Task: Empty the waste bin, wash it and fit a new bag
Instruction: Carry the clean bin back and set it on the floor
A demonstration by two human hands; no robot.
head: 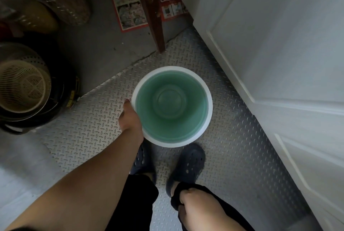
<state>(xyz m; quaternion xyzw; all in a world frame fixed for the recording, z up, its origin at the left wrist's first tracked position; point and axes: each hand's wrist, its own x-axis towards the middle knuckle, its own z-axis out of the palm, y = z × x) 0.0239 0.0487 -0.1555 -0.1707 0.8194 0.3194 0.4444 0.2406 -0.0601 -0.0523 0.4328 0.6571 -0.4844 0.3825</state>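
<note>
In the head view, the left hand [130, 117] is gripping the rim of the empty waste bin [172, 106], upright above the metal floor [89, 119]. The right hand [183, 200] is closing on black cloth. Carrying it level seems wise.

we are gripping the rim of the empty green waste bin [172, 107] with our left hand [130, 116] above the patterned metal floor plate [89, 119], while our right hand [188, 201] is resting on our dark trouser leg [219, 195].
</note>
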